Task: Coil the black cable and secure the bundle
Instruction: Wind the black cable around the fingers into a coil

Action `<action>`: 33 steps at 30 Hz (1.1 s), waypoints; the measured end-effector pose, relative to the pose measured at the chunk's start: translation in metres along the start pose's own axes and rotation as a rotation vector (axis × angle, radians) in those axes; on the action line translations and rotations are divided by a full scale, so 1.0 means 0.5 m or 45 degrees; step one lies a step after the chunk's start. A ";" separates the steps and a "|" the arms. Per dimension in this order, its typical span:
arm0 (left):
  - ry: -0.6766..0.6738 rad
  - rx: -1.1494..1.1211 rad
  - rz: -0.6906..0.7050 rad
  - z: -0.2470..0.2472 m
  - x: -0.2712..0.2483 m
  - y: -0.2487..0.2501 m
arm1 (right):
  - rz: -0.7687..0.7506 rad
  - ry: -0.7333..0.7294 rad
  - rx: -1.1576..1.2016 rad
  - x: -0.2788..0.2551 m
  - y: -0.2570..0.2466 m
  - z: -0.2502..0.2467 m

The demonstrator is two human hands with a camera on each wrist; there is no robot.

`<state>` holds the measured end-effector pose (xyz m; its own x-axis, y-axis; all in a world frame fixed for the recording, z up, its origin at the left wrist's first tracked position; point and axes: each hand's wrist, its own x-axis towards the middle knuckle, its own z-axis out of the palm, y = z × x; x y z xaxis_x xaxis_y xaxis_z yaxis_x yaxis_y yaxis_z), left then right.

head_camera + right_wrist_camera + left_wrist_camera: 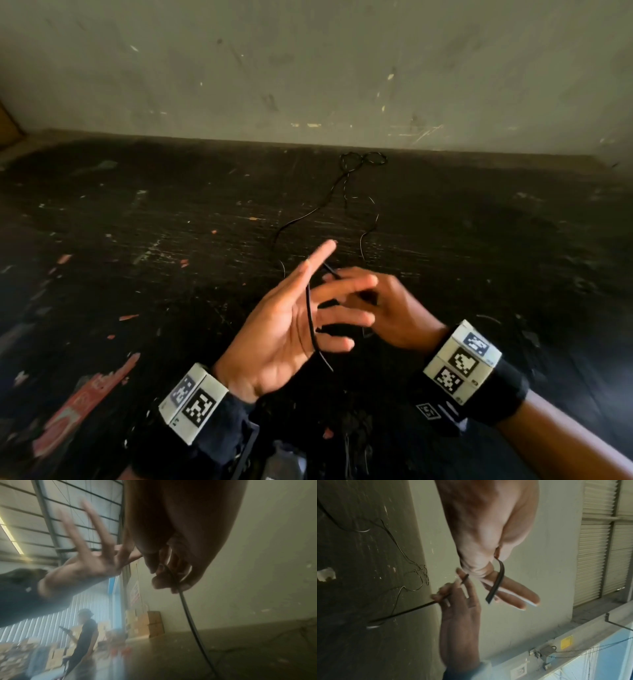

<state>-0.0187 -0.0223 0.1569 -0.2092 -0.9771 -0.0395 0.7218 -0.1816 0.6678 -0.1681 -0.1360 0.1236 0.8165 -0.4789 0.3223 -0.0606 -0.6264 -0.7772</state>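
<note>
The thin black cable trails over the dark table to small tangled loops by the wall. My left hand is raised palm-up with its fingers spread and straight. A short end of the cable lies across the palm, pinched under the thumb. My right hand sits just behind the left fingers. Its fingertips pinch the cable, which hangs from them down to the table. The left hand is blurred in the right wrist view.
The table is black, scratched and ends at a grey wall. A torn red label sticks near the front left. Far off to the left stand a person and cardboard boxes.
</note>
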 end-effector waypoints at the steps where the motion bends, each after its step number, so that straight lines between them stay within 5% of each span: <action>1: 0.027 -0.005 0.049 -0.004 0.004 0.003 | 0.033 -0.034 -0.028 -0.006 0.006 0.012; 6: 0.208 0.096 0.249 -0.039 0.016 0.023 | 0.208 -0.267 -0.067 -0.032 0.001 0.058; 11: 0.332 0.248 0.227 -0.080 0.020 0.020 | 0.123 -0.406 -0.220 -0.023 -0.046 0.054; 17: 0.288 0.276 0.238 -0.081 0.018 0.010 | 0.103 -0.508 -0.415 -0.009 -0.056 0.040; 21: 0.392 0.560 0.289 -0.090 0.018 0.011 | 0.119 -0.623 -0.541 -0.012 -0.078 0.027; 28: 0.361 1.039 -0.045 -0.104 0.002 -0.004 | -0.016 -0.593 -0.910 0.003 -0.118 -0.082; 33: 0.225 1.044 -0.301 -0.076 -0.010 -0.024 | -0.154 -0.499 -0.912 0.056 -0.163 -0.154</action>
<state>-0.0012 -0.0196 0.1211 -0.1389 -0.9391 -0.3142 -0.0449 -0.3110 0.9494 -0.1845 -0.1456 0.2377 0.9740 -0.2164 0.0668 -0.2022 -0.9639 -0.1735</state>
